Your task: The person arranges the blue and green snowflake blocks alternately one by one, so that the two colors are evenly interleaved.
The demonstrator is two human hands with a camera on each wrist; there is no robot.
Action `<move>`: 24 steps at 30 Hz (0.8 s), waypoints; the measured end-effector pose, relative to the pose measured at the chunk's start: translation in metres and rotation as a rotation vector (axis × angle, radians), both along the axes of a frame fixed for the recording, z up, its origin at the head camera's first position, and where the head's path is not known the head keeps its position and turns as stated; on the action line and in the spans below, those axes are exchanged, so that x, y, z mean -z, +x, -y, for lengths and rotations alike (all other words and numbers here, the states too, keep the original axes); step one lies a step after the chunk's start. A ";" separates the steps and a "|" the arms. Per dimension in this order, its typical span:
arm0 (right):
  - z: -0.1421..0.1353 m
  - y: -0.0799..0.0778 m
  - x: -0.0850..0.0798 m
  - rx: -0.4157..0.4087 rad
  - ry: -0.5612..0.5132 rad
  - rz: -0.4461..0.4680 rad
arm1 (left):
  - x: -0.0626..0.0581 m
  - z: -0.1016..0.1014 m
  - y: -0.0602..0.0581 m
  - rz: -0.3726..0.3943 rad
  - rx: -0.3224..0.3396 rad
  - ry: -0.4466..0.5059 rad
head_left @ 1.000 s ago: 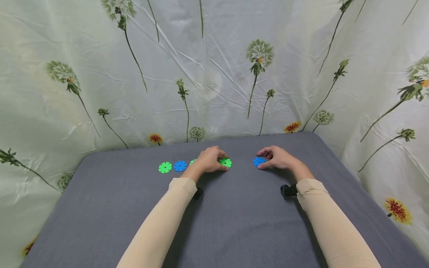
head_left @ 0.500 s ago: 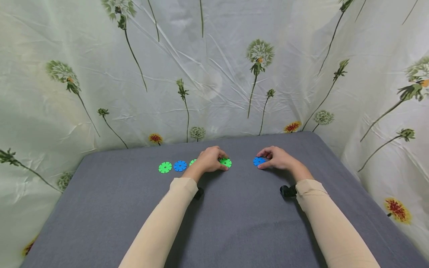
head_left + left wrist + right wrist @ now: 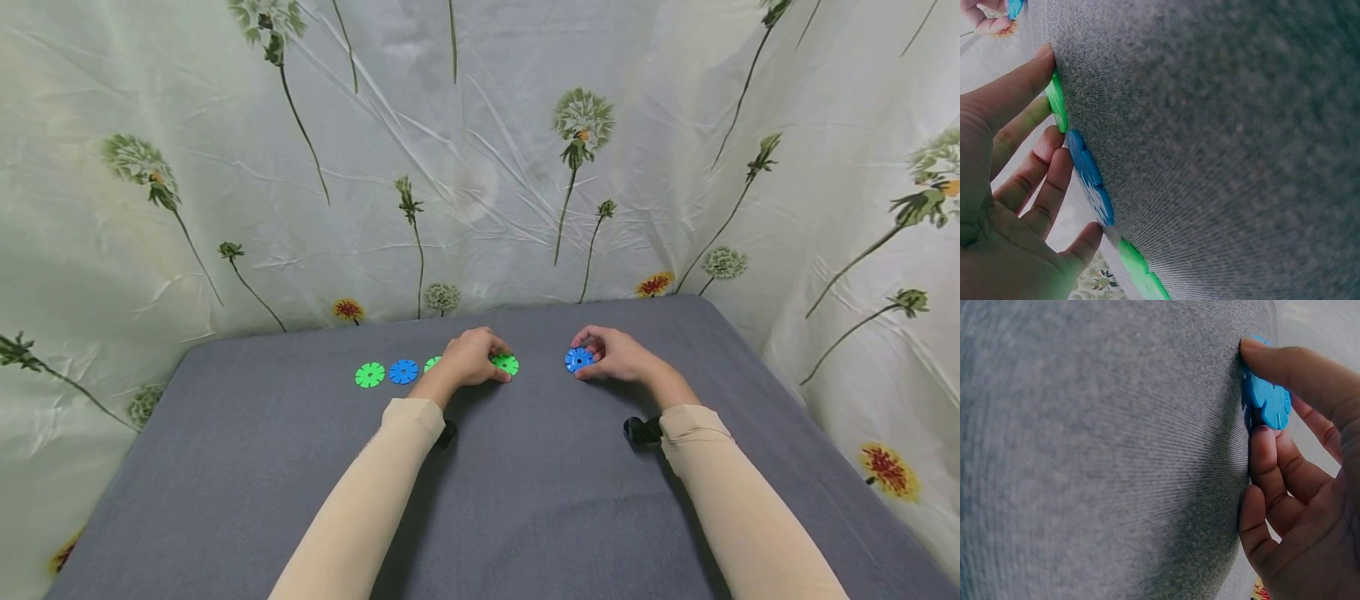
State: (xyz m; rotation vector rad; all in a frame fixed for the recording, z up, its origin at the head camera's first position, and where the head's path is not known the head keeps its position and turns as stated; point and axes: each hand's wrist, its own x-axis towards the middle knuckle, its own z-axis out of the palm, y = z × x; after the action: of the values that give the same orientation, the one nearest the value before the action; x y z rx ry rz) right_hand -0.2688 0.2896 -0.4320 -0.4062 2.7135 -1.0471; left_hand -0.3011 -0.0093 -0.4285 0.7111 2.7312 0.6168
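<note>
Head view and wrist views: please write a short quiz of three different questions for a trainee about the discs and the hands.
1. True or false: the right hand pinches a blue disc.
2. Multiple choice: the green disc at the left hand lies on (A) a wooden board, (B) the grey cloth, (C) a tray.
3. Fill in: left of the left hand, the free blue disc lies beside a free ____ disc.

Key: 1 true; 2 B; 3 green.
</note>
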 end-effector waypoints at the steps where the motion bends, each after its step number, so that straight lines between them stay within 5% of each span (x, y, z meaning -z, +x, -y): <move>1: 0.000 0.000 0.000 -0.001 -0.002 0.003 | 0.000 0.000 0.000 0.001 -0.001 -0.001; 13: 0.000 -0.002 -0.001 -0.012 0.011 0.072 | -0.002 0.000 0.002 0.008 -0.004 -0.003; 24: 0.003 -0.003 -0.002 -0.013 0.043 0.034 | -0.002 -0.002 0.002 0.007 -0.017 -0.012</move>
State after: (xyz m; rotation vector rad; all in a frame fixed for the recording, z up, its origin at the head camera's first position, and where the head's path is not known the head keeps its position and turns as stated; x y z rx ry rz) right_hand -0.2714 0.2861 -0.4302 -0.3950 2.6946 -0.9816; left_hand -0.2986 -0.0075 -0.4267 0.6830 2.7352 0.6055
